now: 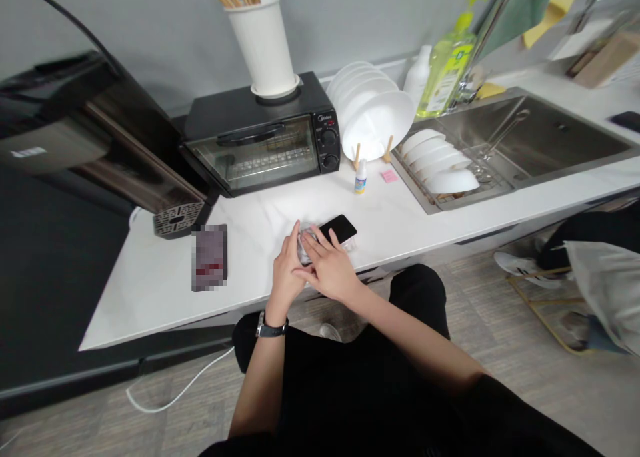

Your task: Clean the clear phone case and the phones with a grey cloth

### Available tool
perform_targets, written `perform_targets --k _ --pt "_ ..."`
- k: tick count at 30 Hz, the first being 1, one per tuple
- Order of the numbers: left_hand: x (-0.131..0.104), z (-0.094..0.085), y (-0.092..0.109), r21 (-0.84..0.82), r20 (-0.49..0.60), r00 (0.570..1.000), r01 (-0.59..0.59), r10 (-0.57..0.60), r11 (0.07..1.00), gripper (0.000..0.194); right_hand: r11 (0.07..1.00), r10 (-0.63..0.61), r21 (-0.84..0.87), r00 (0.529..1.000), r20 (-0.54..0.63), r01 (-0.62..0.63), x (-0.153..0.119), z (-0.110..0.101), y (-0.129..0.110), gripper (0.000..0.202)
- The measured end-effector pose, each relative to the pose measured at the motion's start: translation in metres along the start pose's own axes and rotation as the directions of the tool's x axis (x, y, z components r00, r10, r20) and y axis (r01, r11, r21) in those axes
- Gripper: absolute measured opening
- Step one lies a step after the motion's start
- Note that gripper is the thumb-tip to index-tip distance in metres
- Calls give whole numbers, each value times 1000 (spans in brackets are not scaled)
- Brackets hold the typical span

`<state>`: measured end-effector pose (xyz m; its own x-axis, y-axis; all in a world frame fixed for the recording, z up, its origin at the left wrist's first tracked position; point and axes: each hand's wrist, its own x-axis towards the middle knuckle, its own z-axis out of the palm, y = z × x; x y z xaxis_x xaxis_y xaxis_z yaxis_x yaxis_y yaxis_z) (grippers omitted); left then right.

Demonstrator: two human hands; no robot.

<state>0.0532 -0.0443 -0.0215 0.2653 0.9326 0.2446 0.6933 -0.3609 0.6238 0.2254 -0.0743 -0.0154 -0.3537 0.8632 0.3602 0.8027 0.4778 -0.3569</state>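
Both hands meet near the counter's front edge, around a small shiny, whitish see-through thing [302,245] whose kind I cannot make out. My left hand [286,265], with a dark-strapped watch on its wrist, stands along the thing's left side with its fingers pointing up and curved against it. Over the top lies my right hand [333,267], its fingers stretched and apart, covering much of the thing. Just beyond the right fingers is a black smartphone [341,228], partly hidden by them. A pale pinkish edge shows beneath the phone's right side.
Behind are a toaster oven [260,143], a rack of white plates [375,120] and a small white bottle [361,178]. A coffee machine [100,123] and a blurred-out flat item [209,258] are left. Right is a sink [565,137] with bowls [440,160]; a person's shoe [525,270] shows below.
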Motion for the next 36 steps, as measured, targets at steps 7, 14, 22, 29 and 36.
perform_targets --k 7,14,22,29,36 --pt "2 0 7 -34 -6 1000 -8 8 999 110 979 175 -96 982 -65 -181 -23 -25 41 72" --pt "-1 -1 2 -26 22 999 37 -37 999 103 1000 -23 4 1000 18 23 -4 1 -9 73" --pt "2 1 6 -68 -1 1000 25 -25 997 113 981 169 -88 983 -67 -175 -19 -25 38 69" --pt "0 2 4 -1 19 996 87 -87 996 95 991 -109 87 991 74 103 -17 -7 -10 66" --pt "3 3 10 -52 36 999 14 -12 999 120 994 86 -65 996 -12 -87 -32 -33 51 62"
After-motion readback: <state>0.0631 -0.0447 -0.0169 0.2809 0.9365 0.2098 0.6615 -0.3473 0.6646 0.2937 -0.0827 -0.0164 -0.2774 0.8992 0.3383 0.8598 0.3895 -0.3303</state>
